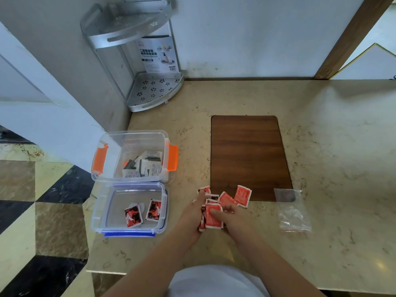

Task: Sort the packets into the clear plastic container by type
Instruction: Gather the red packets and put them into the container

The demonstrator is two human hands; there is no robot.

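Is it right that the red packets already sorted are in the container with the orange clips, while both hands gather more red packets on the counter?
Not quite. The head view shows the two sorted red packets in the blue-clipped container; the orange-clipped container holds white packets. The left hand and right hand do gather red packets on the counter.

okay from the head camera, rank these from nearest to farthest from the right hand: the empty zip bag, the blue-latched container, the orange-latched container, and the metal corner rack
1. Empty zip bag, just right of the right hand.
2. Blue-latched container, across to the left.
3. Orange-latched container, behind the blue one.
4. Metal corner rack, far back against the wall.
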